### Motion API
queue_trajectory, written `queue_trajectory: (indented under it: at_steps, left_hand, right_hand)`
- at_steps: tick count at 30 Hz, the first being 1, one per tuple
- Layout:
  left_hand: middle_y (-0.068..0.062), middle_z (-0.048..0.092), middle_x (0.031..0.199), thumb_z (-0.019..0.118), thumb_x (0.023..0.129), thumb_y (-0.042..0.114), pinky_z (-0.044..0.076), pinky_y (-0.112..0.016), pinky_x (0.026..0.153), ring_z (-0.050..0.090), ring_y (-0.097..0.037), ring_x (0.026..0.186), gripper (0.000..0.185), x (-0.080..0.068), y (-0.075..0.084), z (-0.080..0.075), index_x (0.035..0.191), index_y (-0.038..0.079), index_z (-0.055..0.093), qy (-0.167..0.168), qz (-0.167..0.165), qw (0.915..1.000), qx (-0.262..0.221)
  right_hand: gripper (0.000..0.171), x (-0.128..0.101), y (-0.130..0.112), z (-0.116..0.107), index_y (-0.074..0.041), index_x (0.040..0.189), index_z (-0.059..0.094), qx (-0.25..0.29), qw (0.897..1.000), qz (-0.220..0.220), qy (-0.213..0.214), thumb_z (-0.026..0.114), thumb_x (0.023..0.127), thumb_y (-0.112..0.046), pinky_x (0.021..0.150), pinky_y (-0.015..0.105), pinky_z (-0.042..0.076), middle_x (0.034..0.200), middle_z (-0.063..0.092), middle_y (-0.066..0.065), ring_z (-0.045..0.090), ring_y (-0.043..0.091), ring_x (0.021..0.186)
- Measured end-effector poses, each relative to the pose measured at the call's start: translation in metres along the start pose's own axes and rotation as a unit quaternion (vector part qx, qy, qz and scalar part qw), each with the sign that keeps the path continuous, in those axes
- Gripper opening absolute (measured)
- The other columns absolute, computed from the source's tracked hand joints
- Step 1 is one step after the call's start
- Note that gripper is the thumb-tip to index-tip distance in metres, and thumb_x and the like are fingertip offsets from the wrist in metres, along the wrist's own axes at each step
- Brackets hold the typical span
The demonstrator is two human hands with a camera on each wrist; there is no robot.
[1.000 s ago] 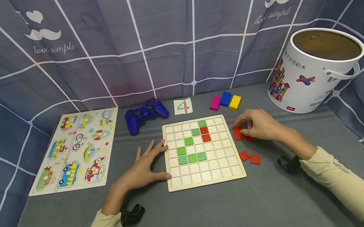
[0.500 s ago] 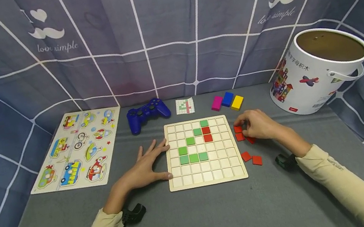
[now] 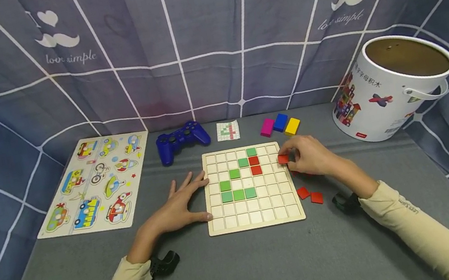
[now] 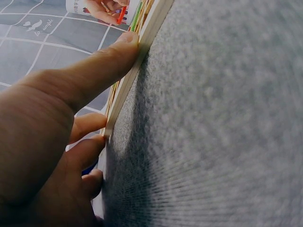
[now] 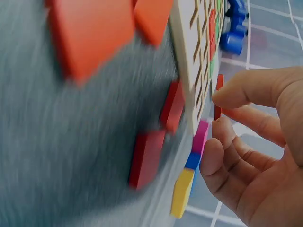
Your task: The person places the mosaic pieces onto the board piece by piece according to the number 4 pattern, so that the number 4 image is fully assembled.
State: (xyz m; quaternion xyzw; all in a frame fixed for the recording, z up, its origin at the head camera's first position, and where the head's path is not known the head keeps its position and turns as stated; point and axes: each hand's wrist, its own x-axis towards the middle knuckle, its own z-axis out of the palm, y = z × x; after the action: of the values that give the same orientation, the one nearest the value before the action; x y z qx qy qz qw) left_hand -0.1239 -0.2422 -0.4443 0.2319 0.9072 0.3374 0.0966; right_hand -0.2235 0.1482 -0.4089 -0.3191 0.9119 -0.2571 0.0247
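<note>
A pale wooden grid board (image 3: pixel 278 210) lies on the grey table with several green tiles (image 3: pixel 238 195) and two red tiles (image 3: pixel 256 170) set in its cells. My left hand (image 3: pixel 178 208) rests at the board's left edge, fingers spread, thumb and fingertips touching the rim; the left wrist view shows the thumb (image 4: pixel 106 64) along that edge. My right hand (image 3: pixel 312 157) pinches a red tile (image 3: pixel 283 159) between thumb and fingers over the board's right edge. Loose red tiles (image 3: pixel 316 198) lie on the table right of the board, some partly hidden under the right hand.
Behind the board lie a small pattern card (image 3: pixel 228 131), a blue game controller (image 3: pixel 182 140), and magenta, blue and yellow blocks (image 3: pixel 292 126). A picture puzzle board (image 3: pixel 96 186) lies at left. The white bucket (image 3: pixel 378 99) stands at back right, before a tiled-pattern curtain (image 3: pixel 205 24).
My right hand has picked a red tile up from the loose ones and moved left with it to the board's right edge. My left hand stays at the board.
</note>
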Motion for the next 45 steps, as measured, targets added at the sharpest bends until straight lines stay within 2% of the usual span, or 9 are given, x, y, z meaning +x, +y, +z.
queue_trajectory:
  at_steps: [9, 15, 20, 26, 37, 45]
  left_hand:
    - [-0.005, 0.018, 0.166, 0.084, 0.080, 0.042, -0.013, -0.066, 0.112, 0.004, -0.035, 0.152, 0.090, 0.001, 0.002, 0.000, 0.154, 0.013, 0.041, -0.007, -0.002, 1.0000, -0.003]
    - [-0.004, 0.019, 0.166, 0.084, 0.080, 0.042, -0.013, -0.065, 0.112, 0.004, -0.035, 0.152, 0.089, 0.001, 0.003, 0.000, 0.153, 0.013, 0.041, -0.005, -0.002, 1.0000, -0.004]
    - [-0.006, 0.019, 0.166, 0.084, 0.080, 0.043, -0.013, -0.067, 0.112, 0.004, -0.035, 0.152, 0.089, 0.000, 0.002, 0.000, 0.153, 0.013, 0.041, -0.003, -0.002, 1.0000, -0.003]
    - [-0.006, 0.018, 0.166, 0.084, 0.080, 0.043, -0.013, -0.066, 0.112, 0.003, -0.035, 0.152, 0.090, -0.001, 0.002, 0.000, 0.153, 0.013, 0.041, -0.004, -0.006, 1.0000, 0.000]
    - [-0.006, 0.018, 0.166, 0.083, 0.081, 0.043, -0.013, -0.066, 0.112, 0.003, -0.036, 0.152, 0.090, 0.000, 0.002, -0.001, 0.154, 0.012, 0.040, -0.004, -0.008, 1.0000, -0.002]
    - [-0.006, 0.018, 0.166, 0.083, 0.081, 0.044, -0.013, -0.066, 0.112, 0.003, -0.035, 0.152, 0.090, -0.001, 0.003, -0.002, 0.154, 0.013, 0.040, -0.005, -0.011, 0.9999, -0.003]
  right_hand:
    - [0.029, 0.001, -0.027, 0.017, -0.008, 0.102, 0.073, 0.003, 0.999, -0.039, 0.009, 0.075, 0.073, -0.001, 0.062, 0.032, 0.044, 0.089, 0.064, 0.004, 0.051, 0.012, 0.066]
    - [0.030, 0.002, -0.038, 0.026, -0.009, 0.101, 0.073, -0.001, 0.998, -0.061, -0.006, 0.072, 0.073, -0.001, 0.065, 0.033, 0.043, 0.087, 0.062, 0.001, 0.050, 0.010, 0.064]
    - [0.029, 0.004, -0.044, 0.034, -0.009, 0.101, 0.073, -0.010, 0.997, -0.075, -0.014, 0.071, 0.073, -0.002, 0.062, 0.031, 0.042, 0.084, 0.060, 0.000, 0.048, 0.007, 0.063]
    - [0.028, 0.007, -0.048, 0.041, -0.011, 0.100, 0.076, -0.017, 0.996, -0.080, -0.025, 0.069, 0.075, -0.001, 0.060, 0.029, 0.043, 0.087, 0.060, -0.001, 0.049, 0.007, 0.066]
    - [0.028, 0.008, -0.051, 0.043, -0.013, 0.098, 0.076, -0.028, 0.996, -0.075, -0.032, 0.070, 0.075, 0.000, 0.057, 0.028, 0.040, 0.080, 0.056, -0.002, 0.046, 0.007, 0.063]
    - [0.031, -0.003, -0.041, 0.033, -0.011, 0.104, 0.075, -0.022, 0.997, -0.074, -0.009, 0.073, 0.074, -0.002, 0.057, 0.028, 0.041, 0.089, 0.062, 0.000, 0.048, 0.008, 0.065]
